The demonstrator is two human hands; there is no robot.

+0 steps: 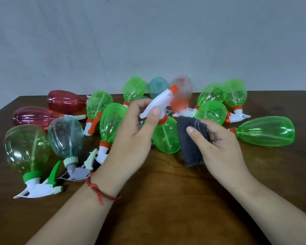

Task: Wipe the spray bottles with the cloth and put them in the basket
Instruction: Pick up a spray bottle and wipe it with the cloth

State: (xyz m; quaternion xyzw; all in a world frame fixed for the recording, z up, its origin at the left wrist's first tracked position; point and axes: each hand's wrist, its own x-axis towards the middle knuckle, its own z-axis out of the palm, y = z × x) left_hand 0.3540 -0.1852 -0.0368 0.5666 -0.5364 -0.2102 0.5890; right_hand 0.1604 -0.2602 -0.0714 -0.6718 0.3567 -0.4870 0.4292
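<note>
**Green bottle held, cloth alongside**

The left hand is gripping a green spray bottle by its white trigger head, fingers curled, over the middle of the wooden table. The right hand is pinching a dark grey cloth just right of the bottle's body. Other spray bottles are lying scattered left, right and far.

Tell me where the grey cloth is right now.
In the head view the grey cloth is just right of centre, pinched in the right hand, beside the green bottle that the left hand holds by its spray head.
</note>
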